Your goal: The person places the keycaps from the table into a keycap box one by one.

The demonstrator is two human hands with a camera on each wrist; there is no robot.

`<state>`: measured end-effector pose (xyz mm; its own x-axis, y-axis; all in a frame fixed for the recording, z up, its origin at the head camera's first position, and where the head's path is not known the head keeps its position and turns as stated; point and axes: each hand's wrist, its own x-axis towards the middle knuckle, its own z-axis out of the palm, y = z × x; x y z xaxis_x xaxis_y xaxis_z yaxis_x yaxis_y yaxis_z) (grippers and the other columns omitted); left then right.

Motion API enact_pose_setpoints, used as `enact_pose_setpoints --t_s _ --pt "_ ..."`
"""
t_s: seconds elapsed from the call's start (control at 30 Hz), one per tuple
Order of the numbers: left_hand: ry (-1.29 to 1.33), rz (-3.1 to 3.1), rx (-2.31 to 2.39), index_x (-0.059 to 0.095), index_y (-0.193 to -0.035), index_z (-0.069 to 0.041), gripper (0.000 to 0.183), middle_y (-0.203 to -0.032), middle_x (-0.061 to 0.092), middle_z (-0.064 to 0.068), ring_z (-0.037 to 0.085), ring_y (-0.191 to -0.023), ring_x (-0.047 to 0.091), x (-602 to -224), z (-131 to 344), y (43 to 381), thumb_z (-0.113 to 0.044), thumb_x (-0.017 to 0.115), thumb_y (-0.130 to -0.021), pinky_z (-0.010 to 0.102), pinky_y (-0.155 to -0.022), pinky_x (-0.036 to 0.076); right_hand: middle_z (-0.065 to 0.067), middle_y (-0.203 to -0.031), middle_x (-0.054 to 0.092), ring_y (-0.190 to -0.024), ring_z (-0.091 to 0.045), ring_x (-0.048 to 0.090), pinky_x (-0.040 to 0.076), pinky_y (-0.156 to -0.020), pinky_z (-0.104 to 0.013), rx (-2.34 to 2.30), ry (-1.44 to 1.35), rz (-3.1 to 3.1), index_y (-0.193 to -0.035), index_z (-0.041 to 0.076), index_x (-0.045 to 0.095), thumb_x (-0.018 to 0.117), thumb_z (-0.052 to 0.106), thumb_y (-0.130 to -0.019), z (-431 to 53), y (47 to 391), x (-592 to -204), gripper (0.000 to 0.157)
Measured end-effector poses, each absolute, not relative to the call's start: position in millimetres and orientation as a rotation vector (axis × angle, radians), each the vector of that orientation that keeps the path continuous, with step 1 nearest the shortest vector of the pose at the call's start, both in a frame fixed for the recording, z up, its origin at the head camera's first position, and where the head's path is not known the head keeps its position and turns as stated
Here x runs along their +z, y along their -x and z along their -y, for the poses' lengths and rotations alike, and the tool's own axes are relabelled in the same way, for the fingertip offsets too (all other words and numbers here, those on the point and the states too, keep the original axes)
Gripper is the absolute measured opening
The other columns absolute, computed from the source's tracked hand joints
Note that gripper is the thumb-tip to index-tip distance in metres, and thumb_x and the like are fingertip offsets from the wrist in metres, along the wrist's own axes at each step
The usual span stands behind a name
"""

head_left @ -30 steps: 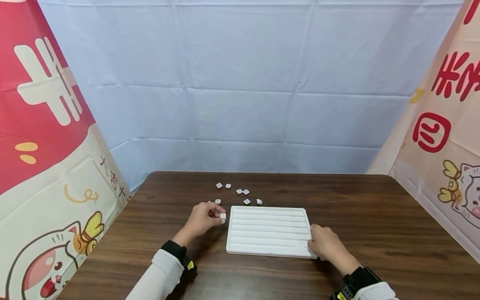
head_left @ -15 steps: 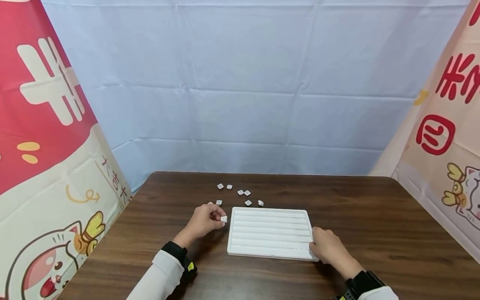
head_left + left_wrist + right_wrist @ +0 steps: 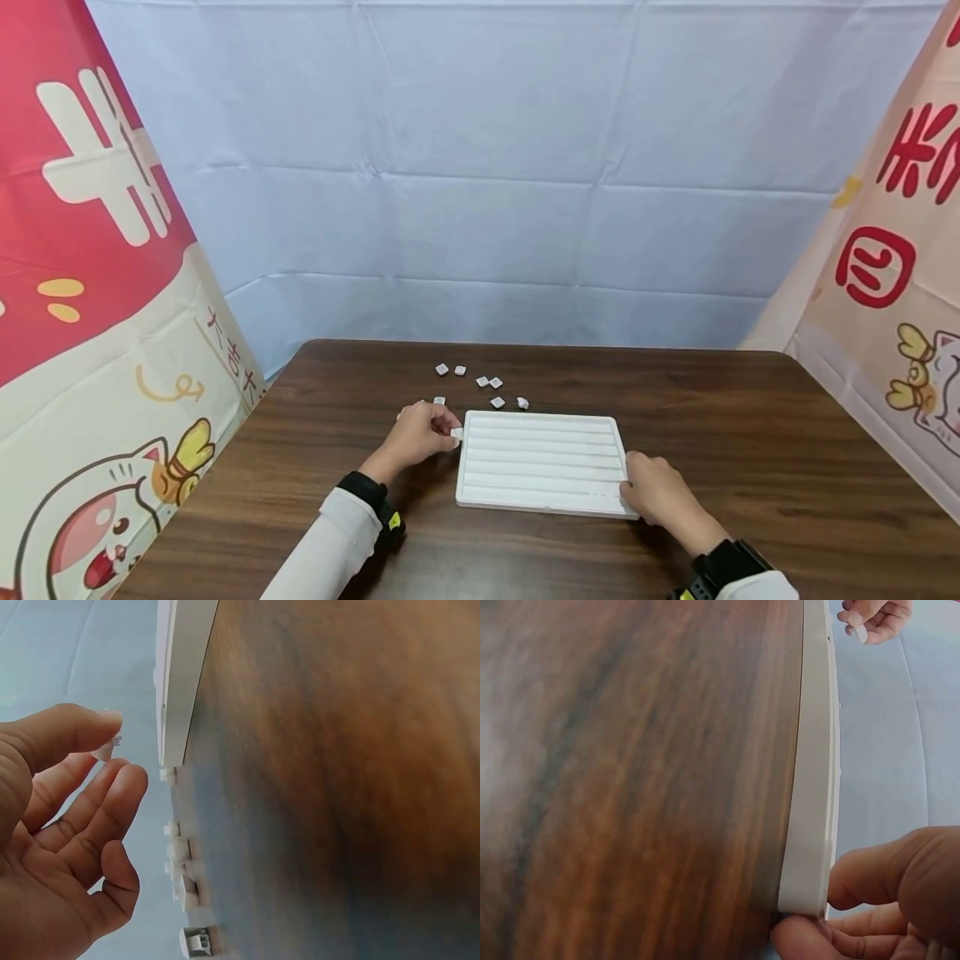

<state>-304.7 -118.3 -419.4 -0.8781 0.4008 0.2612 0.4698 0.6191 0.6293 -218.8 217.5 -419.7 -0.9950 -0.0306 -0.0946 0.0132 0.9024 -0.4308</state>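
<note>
My left hand (image 3: 417,433) pinches a small white keycap (image 3: 105,752) between thumb and forefinger, beside the left edge of a white ridged tray (image 3: 538,463). In the left wrist view the keycap's stem side shows past the thumb, and the other fingers are bent loosely below it. At the tray's near right corner, my right hand (image 3: 658,493) grips the rim. From the right wrist, the thumb (image 3: 870,874) lies over the rim and a finger is under the corner.
Several loose keycaps (image 3: 497,402) lie on the brown wooden table (image 3: 750,433) behind the tray and left hand. One keycap (image 3: 196,943) shows its hollow underside. A pale blue cloth (image 3: 480,167) hangs behind the table, with printed cloths at both sides.
My left hand has moved slightly right with the keycap, up to the tray's left edge. The right hand keeps its grip on the tray corner. The view has shifted slightly.
</note>
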Motion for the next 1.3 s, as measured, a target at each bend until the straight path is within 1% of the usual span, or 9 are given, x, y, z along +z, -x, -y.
enact_pose_setpoints --t_s 0.13,0.27,0.5,0.67,0.8,1.07,1.3 --pt "0.729 2.778 -1.132 0.069 -0.082 -0.008 0.010 -0.069 0.057 -0.007 0.009 -0.063 0.052 -417 113 311 -0.004 0.075 -0.074 0.027 -0.058 0.044 -0.008 -0.060 0.047 -0.042 -0.014 0.049 0.040 -0.038 -0.025 -0.666 0.006 -2.977 -0.095 -0.012 0.055 0.056 -0.002 -0.082 -218 220 -420 0.017" --pt "0.735 2.804 -1.160 0.068 -0.083 -0.005 0.010 -0.070 0.057 -0.005 0.010 -0.064 0.052 -418 105 318 -0.002 0.074 -0.076 0.028 -0.060 0.045 -0.008 -0.060 0.046 -0.042 -0.014 0.049 0.039 -0.038 -0.026 -0.645 0.031 -2.996 -0.092 -0.012 0.055 0.056 -0.002 -0.081 -218 219 -419 0.015" --pt "0.779 2.812 -1.197 0.067 -0.080 -0.006 0.009 -0.067 0.056 -0.005 0.011 -0.059 0.050 -414 98 327 0.000 0.072 -0.076 0.026 -0.054 0.043 -0.008 -0.060 0.046 -0.043 -0.015 0.048 0.039 -0.040 -0.027 -0.599 0.043 -3.002 -0.094 -0.013 0.054 0.056 -0.001 -0.081 -217 220 -417 0.018" --pt "0.678 2.867 -1.211 0.068 -0.084 -0.005 0.010 -0.067 0.057 -0.002 0.013 -0.060 0.052 -418 94 334 0.000 0.072 -0.076 0.028 -0.055 0.044 -0.008 -0.061 0.047 -0.046 -0.017 0.048 0.039 -0.042 -0.028 -0.573 0.063 -3.023 -0.090 -0.011 0.055 0.056 0.000 -0.080 -216 220 -416 0.015" --pt "0.624 2.897 -1.209 0.069 -0.085 -0.005 0.010 -0.067 0.057 -0.002 0.014 -0.059 0.051 -423 92 339 -0.001 0.073 -0.076 0.027 -0.054 0.043 -0.009 -0.063 0.048 -0.050 -0.018 0.048 0.039 -0.044 -0.028 -0.557 0.063 -3.032 -0.093 -0.013 0.055 0.056 0.000 -0.080 -215 219 -415 0.018" --pt "0.624 2.907 -1.167 0.069 -0.086 -0.005 0.010 -0.068 0.057 -0.002 0.014 -0.060 0.051 -423 85 343 -0.002 0.073 -0.077 0.027 -0.055 0.043 -0.012 -0.067 0.052 -0.054 -0.020 0.048 0.039 -0.047 -0.030 -0.524 0.086 -3.076 -0.092 -0.013 0.056 0.057 0.000 -0.079 -217 221 -417 0.019" --pt "0.584 2.947 -1.131 0.069 -0.086 -0.006 0.010 -0.070 0.057 -0.001 0.015 -0.063 0.051 -423 82 345 -0.003 0.072 -0.078 0.028 -0.056 0.043 -0.014 -0.072 0.056 -0.058 -0.020 0.048 0.039 -0.050 -0.032 -0.498 0.086 -3.069 -0.094 -0.012 0.057 0.058 0.000 -0.080 -216 221 -417 0.019"
